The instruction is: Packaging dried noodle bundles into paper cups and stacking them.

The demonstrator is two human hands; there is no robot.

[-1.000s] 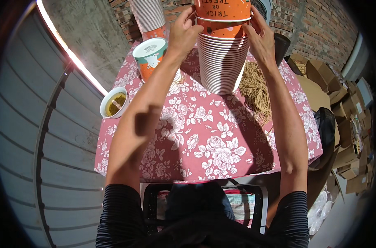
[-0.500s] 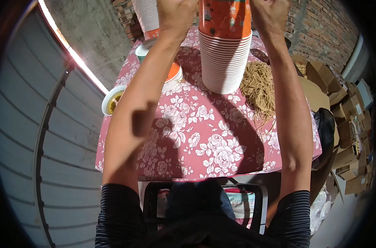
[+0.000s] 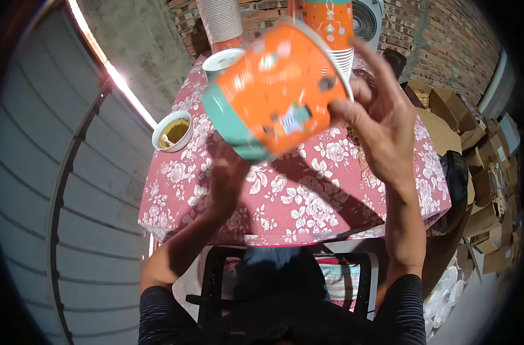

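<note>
A large orange paper cup with a green base band is held tilted above the table, its rim toward the upper right. My right hand grips it at the rim, thumb pressed on the near wall. Under the green base is my left hand, shadowed and blurred; the cup and the blur hide how its fingers lie. Behind the cup rises a tall stack of similar orange cups, partly covered. The tan stringy bundle is mostly hidden behind my right hand.
A floral pink tablecloth covers the table. On its left stand a white bowl with yellowish liquid and a green-and-white tub. Another cup stack and a fan are at the back; cardboard boxes lie right.
Both hands have come down and nearer from the tall stack. A single orange cup is now in my right hand, tilted, with my left hand lowered beneath its base.
</note>
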